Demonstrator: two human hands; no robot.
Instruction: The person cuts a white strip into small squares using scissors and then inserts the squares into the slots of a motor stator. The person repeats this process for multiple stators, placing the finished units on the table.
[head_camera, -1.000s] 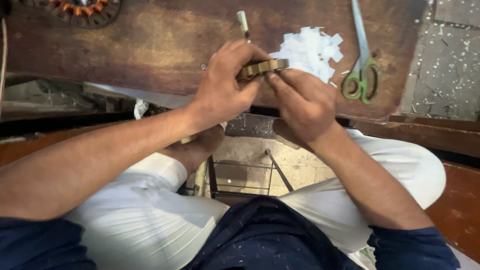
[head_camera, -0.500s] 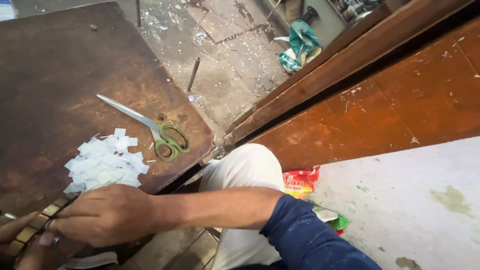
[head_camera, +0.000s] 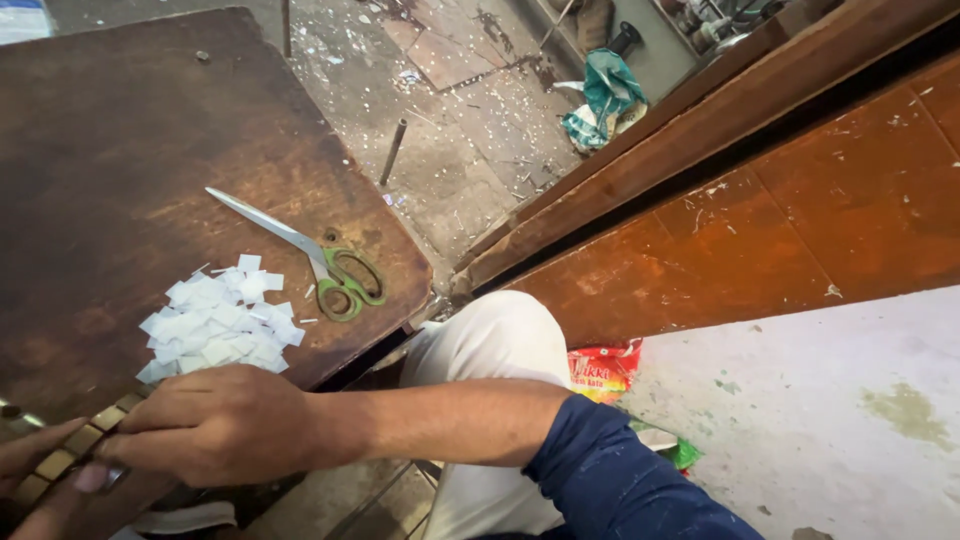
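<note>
Overhead: both hands' fingers pinch slotted metal ring (head_camera: 75, 445) at worn dark wooden table (head_camera: 110, 170); littered concrete floor (head_camera: 470, 120) beyond.

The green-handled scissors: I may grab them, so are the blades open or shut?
Shut: the green-handled steel scissors lie flat on the brown wooden table, blades together.

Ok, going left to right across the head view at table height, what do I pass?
Ring-shaped slotted metal piece held in both hands → heap of small white paper squares → green-handled scissors → thin metal rod on the floor → crumpled teal cloth.
</note>
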